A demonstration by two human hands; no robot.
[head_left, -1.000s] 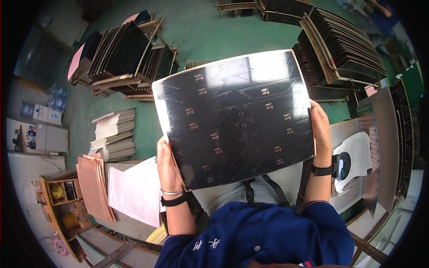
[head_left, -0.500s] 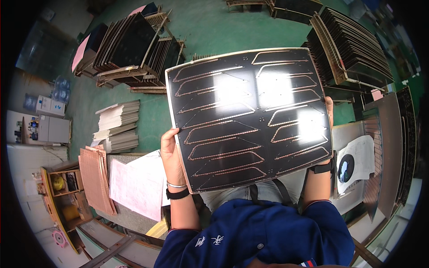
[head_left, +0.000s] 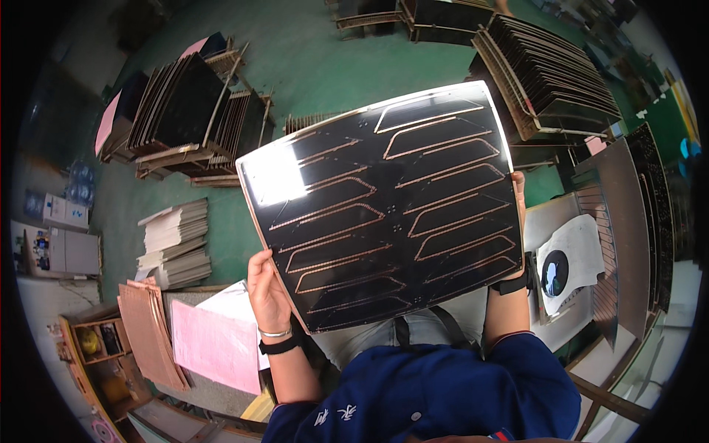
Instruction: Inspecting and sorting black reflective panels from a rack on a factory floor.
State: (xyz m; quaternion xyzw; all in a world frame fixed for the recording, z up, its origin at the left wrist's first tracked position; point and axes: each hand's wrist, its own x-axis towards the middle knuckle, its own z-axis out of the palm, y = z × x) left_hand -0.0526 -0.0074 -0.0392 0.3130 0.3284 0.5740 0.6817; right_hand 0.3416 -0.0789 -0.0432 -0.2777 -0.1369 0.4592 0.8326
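A large glossy black panel [head_left: 388,214] with copper-coloured line patterns, like a circuit board sheet, is held up in front of my body. My left hand [head_left: 267,288] grips its lower left edge, fingers closed at the rim. On the opposite side my right hand [head_left: 519,193] is closed on the right edge, mostly hidden behind the panel. The sheet is tilted, its right side higher, and a bright reflection lies on its upper left.
Racks of dark panels stand at the upper left [head_left: 181,103] and upper right [head_left: 550,81]. To the left are a stack of pale sheets [head_left: 176,240], copper-coloured boards [head_left: 151,332] and pink paper [head_left: 218,343]. A black disc [head_left: 554,273] lies on white paper at right.
The panel has tilted, its left side dropping and its right side rising. Reflections on it have shifted to the upper left. Both hands still hold it.
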